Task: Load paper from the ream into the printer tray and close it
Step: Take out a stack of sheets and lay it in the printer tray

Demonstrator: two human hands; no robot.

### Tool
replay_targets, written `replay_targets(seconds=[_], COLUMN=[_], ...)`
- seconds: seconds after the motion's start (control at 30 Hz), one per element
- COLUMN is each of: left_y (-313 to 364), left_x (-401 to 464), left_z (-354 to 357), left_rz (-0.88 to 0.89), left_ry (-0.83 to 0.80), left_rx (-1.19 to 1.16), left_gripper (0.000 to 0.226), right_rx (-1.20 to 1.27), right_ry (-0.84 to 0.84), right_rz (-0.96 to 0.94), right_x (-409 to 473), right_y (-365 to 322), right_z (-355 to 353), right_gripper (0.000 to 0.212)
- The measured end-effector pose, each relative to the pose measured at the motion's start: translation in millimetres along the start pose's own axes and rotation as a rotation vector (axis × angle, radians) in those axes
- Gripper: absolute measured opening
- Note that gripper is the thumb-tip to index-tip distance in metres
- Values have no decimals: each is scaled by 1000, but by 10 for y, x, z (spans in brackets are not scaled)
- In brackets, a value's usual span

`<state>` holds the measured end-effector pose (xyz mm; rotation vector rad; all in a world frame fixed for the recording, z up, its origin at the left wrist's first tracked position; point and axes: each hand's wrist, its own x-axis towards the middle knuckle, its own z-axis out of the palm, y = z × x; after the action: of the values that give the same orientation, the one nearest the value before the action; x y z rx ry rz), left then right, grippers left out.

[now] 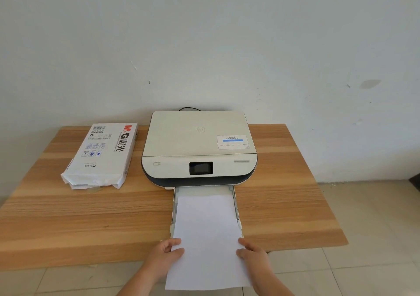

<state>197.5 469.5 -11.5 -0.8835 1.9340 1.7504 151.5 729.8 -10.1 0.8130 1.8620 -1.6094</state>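
Note:
A cream and dark printer [200, 150] sits at the back middle of the wooden table [68, 216], its paper tray [235, 201] pulled out toward me. A stack of white paper [205, 234] lies with its far end over the tray and its near end past the table edge. My left hand [166, 253] grips the stack's left edge and my right hand [251, 253] grips its right edge. The opened white ream [103, 155] lies to the left of the printer, its torn end facing me.
A white wall stands right behind the printer, with a black cable [189, 108] looping at the back. Tiled floor [363, 239] shows to the right of and below the table. Bare tabletop lies on both sides of the tray.

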Motion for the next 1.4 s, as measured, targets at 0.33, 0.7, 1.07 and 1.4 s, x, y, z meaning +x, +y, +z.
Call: replay_targets(seconds=[0.33,0.7,1.07,1.4], left_y=[76,134,155,255], left_x=[83,105,255,457], left_z=[-34,-90,-56,-24], left_rz=[-41,-87,-68,-94], left_ry=[10,13,70,100], left_rx=[47,75,119,110], left_gripper=[24,33,31,30], right_rx=[-6,-16,-37,-90], right_ry=[-19,-22,-12,-1], right_rz=[5,18,9,-7], right_x=[76,82,235,385], right_y=[-153,-234,-269,-361], right_z=[31,68,131,165], right_gripper=[35,36,36,37])
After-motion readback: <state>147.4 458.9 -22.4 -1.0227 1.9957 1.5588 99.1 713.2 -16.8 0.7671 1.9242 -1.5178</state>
